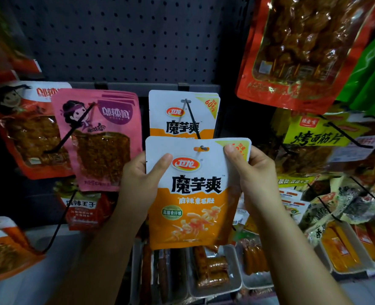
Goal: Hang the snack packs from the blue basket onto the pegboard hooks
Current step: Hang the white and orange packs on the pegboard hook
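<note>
An orange-and-white snack pack (195, 194) is upright in front of the dark pegboard (120, 36). My left hand (141, 183) grips its left edge, thumb across the front. My right hand (252, 172) pinches its top right corner. The tip of a black hook (200, 147) pokes through the pack's hang hole. Behind it, further up the same hook, hang matching orange-and-white packs (182, 113). The blue basket is out of view.
Pink packs (98, 137) and red packs (26, 128) hang on hooks to the left. A large red pack (296, 49) hangs top right, yellow packs (318, 137) below it. Trays of sausages (215, 271) line the shelf underneath.
</note>
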